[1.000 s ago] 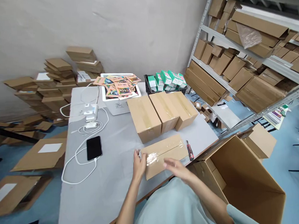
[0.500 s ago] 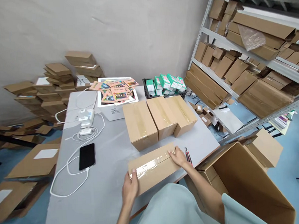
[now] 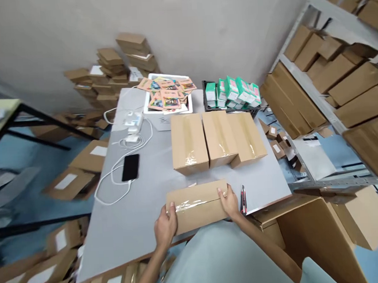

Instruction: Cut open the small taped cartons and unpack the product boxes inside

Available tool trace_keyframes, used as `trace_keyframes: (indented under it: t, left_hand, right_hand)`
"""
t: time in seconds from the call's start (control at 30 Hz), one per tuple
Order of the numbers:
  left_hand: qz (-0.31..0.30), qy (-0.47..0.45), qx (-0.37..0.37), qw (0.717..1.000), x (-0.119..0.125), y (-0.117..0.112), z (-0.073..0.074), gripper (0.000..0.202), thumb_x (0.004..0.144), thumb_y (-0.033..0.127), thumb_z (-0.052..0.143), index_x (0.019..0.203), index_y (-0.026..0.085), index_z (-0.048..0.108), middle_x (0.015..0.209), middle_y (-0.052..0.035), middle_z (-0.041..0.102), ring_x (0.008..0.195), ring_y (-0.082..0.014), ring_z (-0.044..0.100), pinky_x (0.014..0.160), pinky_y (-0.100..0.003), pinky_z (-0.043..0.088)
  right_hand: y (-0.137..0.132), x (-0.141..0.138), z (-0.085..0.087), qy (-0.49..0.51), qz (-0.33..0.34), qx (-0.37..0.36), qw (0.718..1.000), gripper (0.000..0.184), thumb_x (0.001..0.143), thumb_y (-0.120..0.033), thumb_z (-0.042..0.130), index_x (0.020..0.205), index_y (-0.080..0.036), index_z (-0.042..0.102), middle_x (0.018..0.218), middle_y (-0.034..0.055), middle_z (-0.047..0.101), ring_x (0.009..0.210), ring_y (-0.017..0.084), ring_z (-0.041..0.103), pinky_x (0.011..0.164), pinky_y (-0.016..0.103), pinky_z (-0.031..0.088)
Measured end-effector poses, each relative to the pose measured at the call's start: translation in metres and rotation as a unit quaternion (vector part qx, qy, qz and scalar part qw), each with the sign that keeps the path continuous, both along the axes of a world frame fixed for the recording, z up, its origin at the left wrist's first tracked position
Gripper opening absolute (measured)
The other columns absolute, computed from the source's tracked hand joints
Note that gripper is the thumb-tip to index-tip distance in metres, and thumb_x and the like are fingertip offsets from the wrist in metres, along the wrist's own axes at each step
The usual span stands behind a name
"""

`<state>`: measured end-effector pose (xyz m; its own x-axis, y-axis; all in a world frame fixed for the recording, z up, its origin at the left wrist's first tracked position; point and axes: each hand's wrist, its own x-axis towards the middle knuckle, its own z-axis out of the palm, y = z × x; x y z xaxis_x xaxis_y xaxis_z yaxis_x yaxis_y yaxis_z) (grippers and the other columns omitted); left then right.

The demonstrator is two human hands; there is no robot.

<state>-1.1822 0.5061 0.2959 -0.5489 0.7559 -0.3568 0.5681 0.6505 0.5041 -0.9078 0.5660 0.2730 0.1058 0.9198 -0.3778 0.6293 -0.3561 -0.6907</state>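
A long cardboard box (image 3: 196,217) with shiny clear tape along its top lies at the front edge of the grey table (image 3: 118,238). My left hand (image 3: 166,225) grips its left end, thumb on top and fingers down the side. At the right end, my right hand (image 3: 229,202) holds the box the same way. A red and black utility knife (image 3: 243,201) rests just right of my right hand. Behind the held box stand three taped cardboard boxes in a row: a left one (image 3: 189,141), a middle one (image 3: 219,135) and a right one (image 3: 247,136).
A white foam box (image 3: 165,122) of colourful packets and a black crate (image 3: 210,107) of green-and-white boxes stand at the back. A phone (image 3: 131,167) with white cables lies left. A big open carton (image 3: 310,232) and metal shelving (image 3: 316,97) are on the right.
The view has swung left, showing more floor and another table there. The held box now lies straighter along the table's front edge. Both hands keep their hold on its ends.
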Motion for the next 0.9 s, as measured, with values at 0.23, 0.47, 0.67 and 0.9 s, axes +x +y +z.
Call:
trace_keyframes:
  t: [0.23, 0.47, 0.67, 0.9]
  left_hand:
    - [0.017, 0.003, 0.003, 1.000, 0.000, -0.007, -0.013, 0.057, 0.114, 0.052, 0.040, 0.143, 0.013, 0.072, 0.112, -0.0214, 0.084, 0.108, -0.0423, 0.080, 0.089, -0.042, 0.056]
    - [0.015, -0.006, 0.042, 0.999, -0.005, -0.015, -0.031, 0.055, 0.116, 0.051, 0.039, 0.142, 0.013, 0.070, 0.125, -0.0223, 0.083, 0.112, -0.0402, 0.080, 0.092, -0.042, 0.054]
    - [0.007, -0.011, 0.046, 0.999, -0.009, -0.018, -0.037, 0.055, 0.116, 0.051, 0.038, 0.144, 0.015, 0.068, 0.129, -0.0204, 0.083, 0.116, -0.0388, 0.079, 0.094, -0.042, 0.055]
    - [0.009, -0.024, 0.063, 0.998, -0.008, -0.020, -0.045, 0.053, 0.116, 0.052, 0.037, 0.139, 0.017, 0.069, 0.127, -0.0194, 0.083, 0.113, -0.0371, 0.080, 0.093, -0.040, 0.055]
  right_hand:
    - [-0.003, 0.004, -0.015, -0.015, 0.020, 0.013, 1.000, 0.068, 0.111, -0.063, 0.046, 0.160, -0.016, 0.054, 0.148, 0.0200, 0.076, 0.134, 0.036, 0.075, 0.112, 0.044, 0.056]
    - [-0.008, 0.003, -0.024, -0.025, -0.002, 0.032, 0.999, 0.074, 0.108, -0.070, 0.045, 0.155, -0.014, 0.061, 0.134, 0.0195, 0.081, 0.122, 0.036, 0.079, 0.100, 0.042, 0.060]
    - [-0.011, 0.001, -0.024, -0.004, -0.017, 0.032, 0.999, 0.080, 0.107, -0.073, 0.044, 0.154, -0.010, 0.062, 0.133, 0.0236, 0.081, 0.123, 0.038, 0.079, 0.101, 0.044, 0.059]
    - [-0.011, 0.003, -0.023, 0.015, -0.008, 0.027, 0.999, 0.082, 0.104, -0.072, 0.044, 0.157, -0.011, 0.057, 0.142, 0.0231, 0.078, 0.130, 0.041, 0.076, 0.108, 0.050, 0.058]
